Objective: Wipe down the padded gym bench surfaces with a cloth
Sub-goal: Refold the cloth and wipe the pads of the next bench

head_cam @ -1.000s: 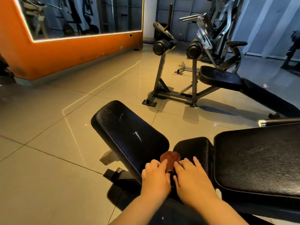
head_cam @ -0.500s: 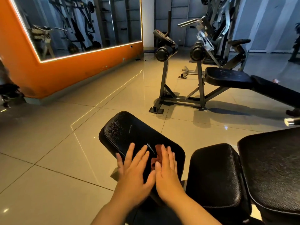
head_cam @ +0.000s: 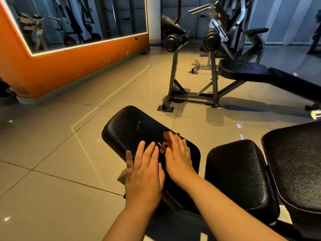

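Orange mirrored wall [head_cam: 73, 72]: far on your left, beyond the tiled floor.
Black grained bench pad [head_cam: 128, 129]: directly under both your hands.
Left hand [head_cam: 144, 173]: flat on that pad, fingers straight and released, holding nothing.
Reddish-brown cloth [head_cam: 165, 138]: on the pad, mostly beneath your right fingers.
Right hand [head_cam: 178, 159]: fingers straight, pressing the cloth, not curled round it.
Black middle pad [head_cam: 238, 171]: just right of your hands, untouched.

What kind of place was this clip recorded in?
Most likely a gym: the black bench pad in front, a second bench with foam rollers beyond, and a wall mirror reflecting more equipment.
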Demonstrator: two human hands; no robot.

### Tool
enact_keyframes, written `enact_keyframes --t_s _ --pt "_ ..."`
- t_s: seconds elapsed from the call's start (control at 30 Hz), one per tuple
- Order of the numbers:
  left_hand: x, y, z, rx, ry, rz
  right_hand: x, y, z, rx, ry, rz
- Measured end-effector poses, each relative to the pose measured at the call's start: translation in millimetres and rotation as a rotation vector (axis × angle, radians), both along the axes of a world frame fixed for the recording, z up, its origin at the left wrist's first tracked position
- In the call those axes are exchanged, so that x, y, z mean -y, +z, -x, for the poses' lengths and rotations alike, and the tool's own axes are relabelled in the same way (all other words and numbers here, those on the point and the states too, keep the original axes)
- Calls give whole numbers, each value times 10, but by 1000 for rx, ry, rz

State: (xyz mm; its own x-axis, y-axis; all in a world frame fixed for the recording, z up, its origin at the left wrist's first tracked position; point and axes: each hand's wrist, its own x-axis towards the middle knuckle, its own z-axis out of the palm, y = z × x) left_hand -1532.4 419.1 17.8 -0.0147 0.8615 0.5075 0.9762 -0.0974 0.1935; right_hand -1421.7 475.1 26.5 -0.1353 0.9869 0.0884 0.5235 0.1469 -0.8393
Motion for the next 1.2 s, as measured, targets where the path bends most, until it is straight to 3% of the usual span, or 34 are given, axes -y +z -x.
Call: enact_keyframes --t_s 0.1,0.17,0.33,0.4,0.5,0.53,0.63,0.73,0.83,0.93,1.07,1.2 --pt "-25 63 55 27 -59 -34 228 -13 36 -308 -54 18" --pt "-52 66 115 51 -93 -39 518 -78 4 -394 -18 -16" --pt "-103 14 94 133 -71 -26 227 -66 50 -79 44 -19" --pt "-130 -1 103 144 -83 -35 3 26 120 -126 4 18" --pt "-142 -10 116 171 -117 -72 26 50 93 -405 -68 76" --pt "-145 -16 109 172 -127 -90 145 -2 67 -410 -66 58" --pt "-163 -28 78 172 -115 -129 505 -91 45 -217 -3 -33" --pt "-190 -50 71 200 -105 -138 213 -66 114 -65 24 -45" --pt "-172 -45 84 165 -110 -137 -179 46 159 -163 -21 15" --pt "-163 -63 99 162 -116 -119 -49 -38 64 -327 -20 16" --pt "-208 -68 44 170 -80 -125 321 -156 20 -146 51 -50" --pt "-203 -76 58 152 -75 -155 -212 9 97 -79 33 -42"
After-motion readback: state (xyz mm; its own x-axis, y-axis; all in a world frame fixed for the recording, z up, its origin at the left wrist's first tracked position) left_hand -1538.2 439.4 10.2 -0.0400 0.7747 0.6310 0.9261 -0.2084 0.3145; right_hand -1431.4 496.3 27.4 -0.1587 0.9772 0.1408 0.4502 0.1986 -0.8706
